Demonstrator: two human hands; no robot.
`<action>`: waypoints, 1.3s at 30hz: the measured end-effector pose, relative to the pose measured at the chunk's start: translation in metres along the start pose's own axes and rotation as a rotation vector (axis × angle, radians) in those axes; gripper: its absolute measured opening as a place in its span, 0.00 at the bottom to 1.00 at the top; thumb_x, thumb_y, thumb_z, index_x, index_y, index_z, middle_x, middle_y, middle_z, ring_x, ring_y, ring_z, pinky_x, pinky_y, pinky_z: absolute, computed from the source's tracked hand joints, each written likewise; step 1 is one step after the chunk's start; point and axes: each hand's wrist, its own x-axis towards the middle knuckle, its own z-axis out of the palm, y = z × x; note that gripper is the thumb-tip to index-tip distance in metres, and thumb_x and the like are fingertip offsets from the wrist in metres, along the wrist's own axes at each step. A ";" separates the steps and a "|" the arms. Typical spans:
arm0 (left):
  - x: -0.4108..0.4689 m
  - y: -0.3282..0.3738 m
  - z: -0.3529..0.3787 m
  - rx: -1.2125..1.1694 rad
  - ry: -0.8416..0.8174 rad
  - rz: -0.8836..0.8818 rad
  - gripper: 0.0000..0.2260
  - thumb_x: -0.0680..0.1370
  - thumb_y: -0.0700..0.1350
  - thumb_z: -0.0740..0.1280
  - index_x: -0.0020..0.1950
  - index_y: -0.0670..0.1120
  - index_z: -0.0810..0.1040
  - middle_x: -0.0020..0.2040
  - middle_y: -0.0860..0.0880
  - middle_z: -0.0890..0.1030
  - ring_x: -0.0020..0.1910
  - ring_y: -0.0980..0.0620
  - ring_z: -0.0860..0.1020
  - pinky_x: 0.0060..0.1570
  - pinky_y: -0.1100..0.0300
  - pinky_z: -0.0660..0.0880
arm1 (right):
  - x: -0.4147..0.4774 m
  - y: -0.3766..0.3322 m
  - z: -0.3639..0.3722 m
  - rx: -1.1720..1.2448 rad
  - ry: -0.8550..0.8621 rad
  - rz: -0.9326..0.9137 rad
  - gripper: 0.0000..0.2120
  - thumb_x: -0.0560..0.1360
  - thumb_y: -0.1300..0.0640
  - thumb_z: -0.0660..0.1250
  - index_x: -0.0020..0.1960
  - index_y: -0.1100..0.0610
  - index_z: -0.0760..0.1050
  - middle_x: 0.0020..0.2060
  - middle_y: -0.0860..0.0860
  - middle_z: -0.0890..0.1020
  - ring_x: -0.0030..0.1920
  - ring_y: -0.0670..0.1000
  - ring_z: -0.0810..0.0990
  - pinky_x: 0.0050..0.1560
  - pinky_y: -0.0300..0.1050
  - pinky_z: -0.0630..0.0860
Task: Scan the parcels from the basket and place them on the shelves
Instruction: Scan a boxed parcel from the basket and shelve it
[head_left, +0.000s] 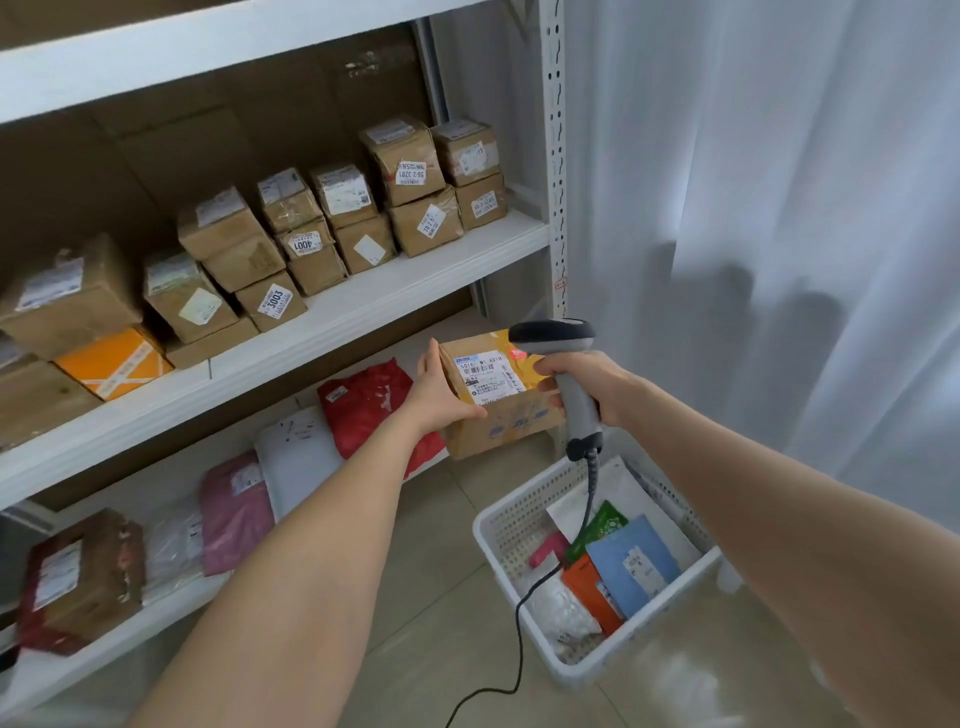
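- Step in hand: scanning. The cardboard parcel (498, 415) is out of the basket (641, 644) and held in the air, in front of the gap between the middle shelf (363, 312) and the bottom shelf (171, 608), near the upright post (556, 156).
- The left hand (441, 395) grips the parcel's left side, fingers flat on the side face and thumb along the lower front edge. The printed label faces up toward the camera.
- The right hand (587, 384) is wrapped round the handle of the scanner (563, 343). The scanner head sits just over the parcel's top right corner.
- There is a small red patch on the box near the scanner head; sticker or scan light, cannot tell. Whether the scan has registered is also unclear.
- Next move, as a judgement: get the beam onto the barcode, then carry the parcel to a shelf. The middle shelf holds the brown boxes, so it probably goes there.
- Middle shelf: stacked boxes fill the back, with a bare strip along the front edge.
- Bottom shelf: soft mailers lie there, among them a red mailer (369, 405), a white mailer (296, 457) and a pink mailer (236, 512).
- The basket stands on the floor below the right arm, with several flat parcels left in it, including a blue mailer (631, 564).
- In the way: the scanner cable (519, 623) hangs down through the basket and trails over the floor, so it could snag. A curtain (779, 208) hangs close on the right.
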 end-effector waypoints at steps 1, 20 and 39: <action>-0.003 -0.006 -0.001 -0.004 0.001 -0.027 0.58 0.65 0.47 0.79 0.78 0.46 0.37 0.78 0.47 0.45 0.76 0.47 0.53 0.72 0.52 0.58 | 0.005 0.003 0.002 0.020 0.029 -0.002 0.16 0.73 0.58 0.71 0.59 0.59 0.74 0.44 0.56 0.79 0.36 0.50 0.76 0.32 0.40 0.76; 0.028 -0.193 -0.069 -0.544 -0.242 -0.514 0.45 0.71 0.43 0.74 0.78 0.54 0.48 0.66 0.47 0.72 0.58 0.47 0.74 0.49 0.49 0.78 | 0.119 0.051 0.119 0.025 0.193 0.154 0.24 0.70 0.52 0.76 0.61 0.62 0.74 0.48 0.56 0.78 0.48 0.56 0.77 0.56 0.53 0.76; 0.089 -0.316 -0.113 -0.938 0.297 -0.611 0.09 0.77 0.43 0.67 0.57 0.49 0.78 0.47 0.47 0.83 0.42 0.51 0.80 0.41 0.59 0.75 | 0.216 0.071 0.280 0.269 0.150 0.330 0.18 0.68 0.56 0.77 0.54 0.61 0.76 0.51 0.59 0.82 0.51 0.59 0.82 0.59 0.59 0.77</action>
